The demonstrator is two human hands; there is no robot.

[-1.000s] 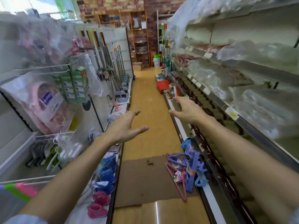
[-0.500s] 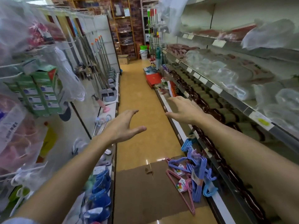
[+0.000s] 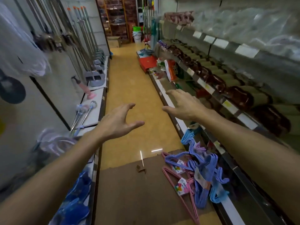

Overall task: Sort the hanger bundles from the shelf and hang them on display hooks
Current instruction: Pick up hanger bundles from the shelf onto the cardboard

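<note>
A single wide-angle camera worn on the person's head looks forward and down a narrow shop aisle, its lens bending the shelving on the right [image 3: 230, 109] and the display wall on the left [image 3: 53, 88] outward at the edges. Both forearms reach in from the bottom corners, the left hand [image 3: 118, 122] and right hand [image 3: 185, 106] close to the lens at mid-frame. The floor [image 3: 129, 88] runs away to a far brick wall [image 3: 116, 7]; the near shelves blur.
</note>
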